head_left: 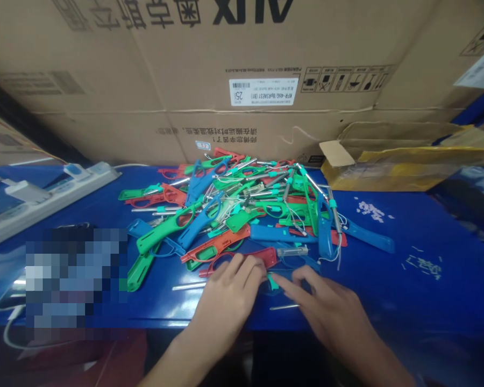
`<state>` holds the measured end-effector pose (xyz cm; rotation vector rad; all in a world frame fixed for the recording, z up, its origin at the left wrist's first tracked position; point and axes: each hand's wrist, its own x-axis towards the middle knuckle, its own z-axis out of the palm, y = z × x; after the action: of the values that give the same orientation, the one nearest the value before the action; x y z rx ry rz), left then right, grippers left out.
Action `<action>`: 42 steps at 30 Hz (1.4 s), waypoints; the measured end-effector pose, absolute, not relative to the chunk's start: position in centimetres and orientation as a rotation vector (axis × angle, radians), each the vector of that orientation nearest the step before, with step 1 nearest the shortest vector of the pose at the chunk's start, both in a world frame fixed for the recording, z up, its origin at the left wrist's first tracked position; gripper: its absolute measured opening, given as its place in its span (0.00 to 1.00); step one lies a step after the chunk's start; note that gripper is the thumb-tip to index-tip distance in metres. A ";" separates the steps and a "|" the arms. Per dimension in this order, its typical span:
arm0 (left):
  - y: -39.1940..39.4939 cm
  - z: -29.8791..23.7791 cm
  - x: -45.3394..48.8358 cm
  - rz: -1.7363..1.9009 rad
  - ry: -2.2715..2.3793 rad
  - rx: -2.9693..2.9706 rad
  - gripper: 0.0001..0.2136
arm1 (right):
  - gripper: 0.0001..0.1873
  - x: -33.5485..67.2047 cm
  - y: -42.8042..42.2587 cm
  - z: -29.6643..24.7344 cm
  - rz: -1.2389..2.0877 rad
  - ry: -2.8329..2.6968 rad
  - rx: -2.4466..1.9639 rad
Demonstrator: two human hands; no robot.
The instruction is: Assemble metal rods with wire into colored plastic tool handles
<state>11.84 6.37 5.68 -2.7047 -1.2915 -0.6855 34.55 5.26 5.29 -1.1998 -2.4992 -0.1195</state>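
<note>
My left hand point(236, 285) is closed, its fingers curled over a utility lighter at the front of the pile. A metal tube point(189, 286) sticks out to the left from beneath that hand. My right hand point(326, 298) has its index fingertip at a small teal piece point(273, 281) between both hands; its thumb is partly hidden. Just beyond the fingers lie a red lighter casing point(268, 257) and a clear part with a metal end point(292, 251). Under the right fingers a thin metal rod point(284, 307) rests on the blue table point(387, 301).
A heap of red, green and blue lighter casings point(210, 174) with metal tubes and white wires spreads behind my hands. At left are a power strip point(52, 201) and a blurred-out object point(76, 279). White bits point(370, 210) and an open cardboard box point(391, 166) are at right.
</note>
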 end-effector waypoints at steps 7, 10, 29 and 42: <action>6.9 5.6 11.6 -0.697 -1.225 -2.726 0.08 | 0.34 34.6 5.4 5.6 -0.144 -2.511 -1.150; 7.0 5.5 11.5 -0.836 -1.257 -2.777 0.06 | 0.32 34.6 5.4 5.5 -0.123 -2.498 -1.150; 6.7 5.5 10.9 -1.003 -1.280 -2.879 0.04 | 0.37 34.8 5.3 5.1 -0.049 -2.458 -1.118; 7.0 6.7 8.8 -1.019 -1.534 -3.055 0.08 | 0.37 34.9 5.2 4.5 -0.055 -2.479 -1.110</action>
<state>8.84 7.00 6.73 -3.0554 -1.5335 -1.0192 34.91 5.21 4.46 -1.1100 -2.4790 -0.0547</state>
